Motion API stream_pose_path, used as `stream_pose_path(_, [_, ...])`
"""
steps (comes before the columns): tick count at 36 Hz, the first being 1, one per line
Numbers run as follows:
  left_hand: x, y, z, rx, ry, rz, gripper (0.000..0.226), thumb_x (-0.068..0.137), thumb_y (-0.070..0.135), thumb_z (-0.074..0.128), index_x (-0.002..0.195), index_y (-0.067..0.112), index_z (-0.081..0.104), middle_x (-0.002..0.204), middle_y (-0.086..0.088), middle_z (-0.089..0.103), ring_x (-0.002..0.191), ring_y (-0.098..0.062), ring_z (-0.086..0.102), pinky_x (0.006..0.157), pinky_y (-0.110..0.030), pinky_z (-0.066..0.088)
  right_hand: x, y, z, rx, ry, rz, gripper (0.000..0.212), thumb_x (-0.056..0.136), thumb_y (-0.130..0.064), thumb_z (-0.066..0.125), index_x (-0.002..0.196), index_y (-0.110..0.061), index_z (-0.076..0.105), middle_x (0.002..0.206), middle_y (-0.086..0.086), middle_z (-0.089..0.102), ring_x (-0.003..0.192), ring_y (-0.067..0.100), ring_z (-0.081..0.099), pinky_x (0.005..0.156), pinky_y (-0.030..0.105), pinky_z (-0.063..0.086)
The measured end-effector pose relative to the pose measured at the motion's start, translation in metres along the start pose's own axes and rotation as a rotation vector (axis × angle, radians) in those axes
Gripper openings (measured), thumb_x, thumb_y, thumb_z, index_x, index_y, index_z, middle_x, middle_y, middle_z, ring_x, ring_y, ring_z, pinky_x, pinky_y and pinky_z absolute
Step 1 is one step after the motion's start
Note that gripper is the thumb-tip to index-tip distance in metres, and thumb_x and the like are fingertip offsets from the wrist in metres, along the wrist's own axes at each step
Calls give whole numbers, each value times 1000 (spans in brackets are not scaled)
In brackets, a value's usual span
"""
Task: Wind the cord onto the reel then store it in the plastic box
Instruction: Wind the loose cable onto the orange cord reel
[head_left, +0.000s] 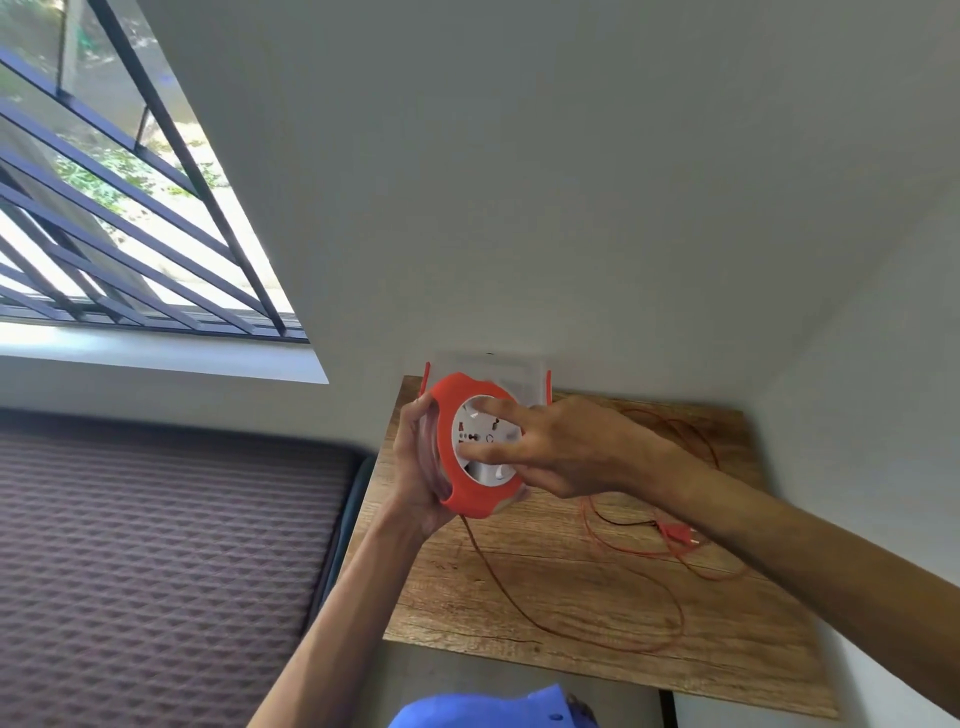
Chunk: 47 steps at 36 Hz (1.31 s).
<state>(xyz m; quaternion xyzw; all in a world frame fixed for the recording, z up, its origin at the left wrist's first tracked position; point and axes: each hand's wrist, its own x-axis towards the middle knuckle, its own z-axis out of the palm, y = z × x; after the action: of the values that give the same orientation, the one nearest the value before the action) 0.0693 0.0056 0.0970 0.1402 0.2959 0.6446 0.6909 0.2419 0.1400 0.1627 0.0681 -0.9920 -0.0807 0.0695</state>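
Head view: looking down at a corner of a room, both hands raised over a small table.
Table (597, 613): wood-grain top, sitting in the corner against pale walls; its far edge is meeting the back wall.
Room: plain light walls; a window (104, 208) with dark bars is showing at upper left, greenery outside; a white sill is running below it.
Mattress (156, 561): brown patterned surface lying to the left of the table, just beside it.
Blue item (493, 709): partly showing at the bottom edge; what it is cannot be told.
Reel (480, 447): red rim, white socket face turned towards the camera, being held above the table's far left part.
Left hand (418, 467): clenching the reel's left edge and back, fingers wrapping behind it.
Right hand (566, 447): fingers pressing on the white face, thumb at the lower rim; grasping the reel from the front.
Cord (597, 618): thin, orange-red, hanging from the reel's underside and lying in loose loops across the table; mostly unwound.
Plug (678, 532): red, lying on the table to the right, near the right forearm.
Box (519, 374): clear plastic with red side clips, standing at the table's back edge behind the reel.
Writing: small marks are showing on the socket face; too blurred to read.
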Motion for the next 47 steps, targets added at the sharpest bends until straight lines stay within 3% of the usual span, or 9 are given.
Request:
stream_pose_path(9, [-1, -2, 6, 7, 11, -64, 85, 83, 79, 58, 129, 11, 79, 124, -22, 77, 108, -40, 76, 91, -67, 60, -5, 4, -8, -56, -95, -127, 65, 94, -9, 66, 149, -36, 44, 158, 26, 36, 81, 37, 73, 48, 36, 58])
stream_pose_path(15, [-1, -4, 10, 33, 43, -50, 80, 79, 78, 67, 126, 14, 82, 123, -21, 79, 107, -41, 78, 89, -69, 61, -7, 11, 5, -76, 28, -77, 57, 105, -31, 66, 155, -37, 41, 143, 25, 60, 59, 28, 68, 48, 29, 55])
stream_pose_path(19, [1, -4, 12, 8, 49, -45, 79, 88, 78, 56, 127, 14, 81, 123, -19, 78, 109, -41, 76, 95, -69, 57, -2, 8, 12, -26, 202, 78, 57, 96, -56, 68, 148, -35, 59, 105, 5, 77, 56, 12, 62, 49, 17, 32])
stream_pose_path(22, [2, -6, 13, 28, 45, -19, 71, 97, 74, 49, 122, 17, 84, 121, -16, 81, 110, -36, 78, 96, -69, 57, 5, -7, 16, 104, 293, 326, 64, 88, -70, 64, 130, -22, 73, 79, 0, 79, 53, 16, 68, 47, 19, 40])
stream_pose_path(26, [4, -10, 14, 4, 37, -22, 73, 100, 73, 47, 126, 15, 82, 126, -19, 79, 114, -41, 76, 99, -74, 53, 19, -24, 13, 190, 352, 759, 69, 88, -81, 49, 87, -19, 78, 60, -4, 69, 46, 13, 60, 47, 18, 37])
stream_pose_path(30, [7, -12, 11, 31, 99, 22, 72, 100, 73, 43, 122, 17, 84, 120, -16, 82, 108, -36, 80, 89, -64, 64, 19, -24, 16, 313, 203, 937, 74, 102, -74, 32, 58, -23, 64, 44, -13, 42, 39, 2, 41, 47, 19, 25])
stream_pose_path(36, [6, -13, 7, 69, 214, 96, 72, 98, 72, 49, 124, 15, 82, 122, -19, 80, 108, -37, 77, 94, -58, 61, 8, -27, 28, 196, 261, 760, 58, 111, -48, 46, 66, -18, 67, 56, -2, 63, 44, 16, 56, 45, 24, 34])
stream_pose_path(40, [5, -6, 5, 61, 246, 137, 71, 96, 72, 52, 121, 14, 83, 119, -18, 80, 104, -33, 78, 89, -48, 64, -6, -22, 25, 43, 306, 306, 22, 106, -32, 58, 118, -16, 66, 117, 9, 70, 73, 25, 72, 48, 30, 54])
stream_pose_path(47, [2, 0, 12, 54, 213, 84, 84, 94, 74, 48, 135, 4, 72, 129, -28, 69, 113, -42, 69, 98, -54, 55, -13, -8, 13, -76, 112, 6, 58, 95, -26, 75, 148, -30, 51, 146, 21, 49, 92, 36, 74, 59, 36, 63])
